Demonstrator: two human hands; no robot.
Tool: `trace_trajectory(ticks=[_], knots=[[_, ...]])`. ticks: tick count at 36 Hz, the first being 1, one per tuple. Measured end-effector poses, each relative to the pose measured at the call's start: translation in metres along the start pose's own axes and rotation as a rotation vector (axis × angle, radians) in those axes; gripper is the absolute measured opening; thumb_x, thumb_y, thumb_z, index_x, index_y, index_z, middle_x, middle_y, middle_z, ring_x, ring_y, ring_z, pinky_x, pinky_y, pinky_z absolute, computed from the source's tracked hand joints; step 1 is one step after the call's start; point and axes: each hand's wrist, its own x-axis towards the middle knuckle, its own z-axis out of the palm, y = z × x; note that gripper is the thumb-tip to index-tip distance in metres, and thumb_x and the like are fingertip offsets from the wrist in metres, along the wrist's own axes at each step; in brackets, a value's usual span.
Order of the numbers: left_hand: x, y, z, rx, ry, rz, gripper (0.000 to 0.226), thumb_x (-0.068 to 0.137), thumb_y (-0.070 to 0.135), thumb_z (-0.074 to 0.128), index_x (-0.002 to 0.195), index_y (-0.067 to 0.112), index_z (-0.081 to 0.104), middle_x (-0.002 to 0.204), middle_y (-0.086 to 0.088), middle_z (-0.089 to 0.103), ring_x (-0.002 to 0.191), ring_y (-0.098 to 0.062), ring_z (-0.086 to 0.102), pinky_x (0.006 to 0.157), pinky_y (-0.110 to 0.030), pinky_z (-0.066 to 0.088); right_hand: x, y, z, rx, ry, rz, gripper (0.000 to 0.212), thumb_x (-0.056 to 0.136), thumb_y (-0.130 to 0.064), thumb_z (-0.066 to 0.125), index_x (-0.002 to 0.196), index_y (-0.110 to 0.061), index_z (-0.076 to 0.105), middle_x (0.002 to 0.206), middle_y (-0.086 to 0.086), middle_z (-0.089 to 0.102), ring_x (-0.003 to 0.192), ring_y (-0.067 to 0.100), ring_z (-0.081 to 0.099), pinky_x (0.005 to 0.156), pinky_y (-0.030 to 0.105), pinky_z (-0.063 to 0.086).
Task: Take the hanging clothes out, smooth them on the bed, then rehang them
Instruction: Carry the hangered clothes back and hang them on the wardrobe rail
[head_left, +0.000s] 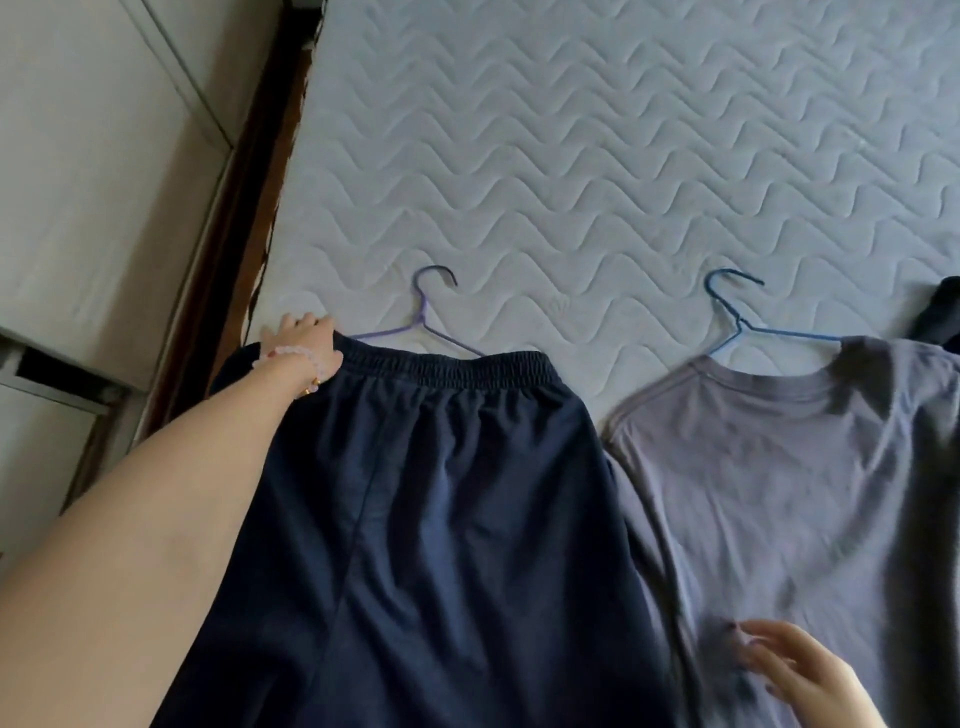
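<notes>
Dark navy shorts (441, 493) with an elastic waistband lie flat on the quilted mattress (597, 156), a purple wire hanger (431, 317) sticking out above the waistband. Beside them on the right lies a grey T-shirt (779, 493) on a blue wire hanger (737, 317). My left hand (306, 338) grips the left end of the shorts' waistband near the bed's edge. Over the lower part of the grey T-shirt, my right hand (800, 675) has its fingers spread flat; it is blurred, and contact with the fabric is unclear.
A dark garment (940, 312) shows at the right edge of the bed. The dark wooden bed frame (244, 234) runs along the left side, with pale cabinet panels (93, 182) beyond it.
</notes>
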Motion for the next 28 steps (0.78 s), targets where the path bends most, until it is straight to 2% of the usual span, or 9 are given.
trace_trajectory(ticks=[5, 8, 10, 14, 17, 20, 24, 26, 28], knots=[[-0.022, 0.004, -0.019, -0.147, -0.014, 0.022, 0.033, 0.092, 0.022, 0.051, 0.123, 0.015, 0.057, 0.124, -0.016, 0.057, 0.113, -0.034, 0.054, 0.089, -0.036, 0.045, -0.016, 0.01, 0.002, 0.03, -0.04, 0.011, 0.023, 0.082, 0.004, 0.063, 0.082, -0.019, 0.069, 0.072, 0.006, 0.073, 0.057, 0.01, 0.065, 0.051, 0.014, 0.048], [-0.052, -0.001, -0.037, -0.243, 0.028, 0.084, 0.012, 0.086, 0.023, 0.061, 0.085, 0.011, 0.061, 0.102, -0.016, 0.063, 0.09, -0.03, 0.057, 0.071, -0.032, 0.042, -0.031, 0.004, 0.003, 0.087, -0.062, 0.025, 0.019, 0.087, 0.001, 0.058, 0.089, -0.015, 0.067, 0.079, 0.01, 0.071, 0.065, 0.016, 0.064, 0.059, 0.023, 0.048], [-0.075, -0.004, -0.048, -0.277, 0.019, 0.147, 0.024, 0.086, 0.024, 0.062, 0.067, 0.015, 0.052, 0.086, -0.014, 0.06, 0.078, -0.026, 0.052, 0.061, -0.03, 0.033, -0.044, -0.005, 0.0, 0.129, -0.075, 0.033, 0.017, 0.088, -0.001, 0.056, 0.093, -0.015, 0.066, 0.084, 0.011, 0.069, 0.071, 0.02, 0.062, 0.064, 0.028, 0.046], [-0.138, -0.009, -0.071, -0.429, -0.074, 0.28, 0.042, 0.086, 0.028, 0.066, 0.053, 0.019, 0.041, 0.059, -0.002, 0.044, 0.061, -0.021, 0.041, 0.055, -0.03, 0.027, -0.069, -0.022, -0.012, 0.165, -0.07, 0.006, 0.019, 0.086, 0.0, 0.056, 0.09, -0.015, 0.066, 0.084, 0.012, 0.07, 0.072, 0.022, 0.063, 0.066, 0.031, 0.049], [-0.201, -0.01, -0.092, -0.674, -0.176, 0.327, 0.044, 0.088, 0.024, 0.064, 0.048, 0.02, 0.046, 0.043, 0.009, 0.046, 0.046, -0.002, 0.04, 0.051, -0.018, 0.029, -0.089, -0.031, -0.024, 0.226, -0.052, 0.0, 0.019, 0.086, 0.002, 0.055, 0.091, -0.012, 0.066, 0.082, 0.013, 0.068, 0.073, 0.025, 0.061, 0.067, 0.033, 0.049], [-0.269, -0.007, -0.107, -0.927, -0.253, 0.288, 0.035, 0.09, 0.021, 0.062, 0.055, 0.021, 0.061, 0.05, 0.014, 0.059, 0.05, 0.005, 0.051, 0.057, -0.013, 0.038, -0.112, -0.034, -0.038, 0.27, -0.027, -0.013, 0.021, 0.085, 0.003, 0.056, 0.087, -0.015, 0.067, 0.078, 0.012, 0.068, 0.07, 0.024, 0.061, 0.069, 0.032, 0.048], [-0.359, 0.007, -0.111, -1.244, -0.386, 0.193, 0.02, 0.092, 0.017, 0.058, 0.074, 0.007, 0.059, 0.068, 0.0, 0.065, 0.067, -0.012, 0.061, 0.067, -0.022, 0.046, -0.149, -0.022, -0.058, 0.292, 0.024, -0.009, 0.023, 0.084, 0.007, 0.05, 0.089, -0.01, 0.065, 0.071, 0.008, 0.066, 0.061, 0.016, 0.059, 0.054, 0.016, 0.046], [-0.4, 0.02, -0.109, -1.277, -0.369, 0.194, 0.015, 0.091, 0.018, 0.06, 0.079, 0.009, 0.059, 0.079, -0.008, 0.061, 0.08, -0.019, 0.057, 0.077, -0.03, 0.041, -0.167, -0.007, -0.067, 0.294, 0.038, 0.006, 0.025, 0.084, 0.009, 0.048, 0.091, -0.008, 0.064, 0.068, 0.006, 0.066, 0.058, 0.013, 0.058, 0.048, 0.011, 0.044], [-0.436, 0.037, -0.107, -1.264, -0.306, 0.211, 0.015, 0.089, 0.016, 0.063, 0.076, 0.011, 0.057, 0.077, -0.007, 0.058, 0.079, -0.018, 0.054, 0.075, -0.028, 0.04, -0.185, 0.012, -0.076, 0.308, 0.04, 0.018, 0.023, 0.084, 0.009, 0.049, 0.092, -0.006, 0.065, 0.068, 0.008, 0.065, 0.057, 0.015, 0.058, 0.05, 0.016, 0.045]])
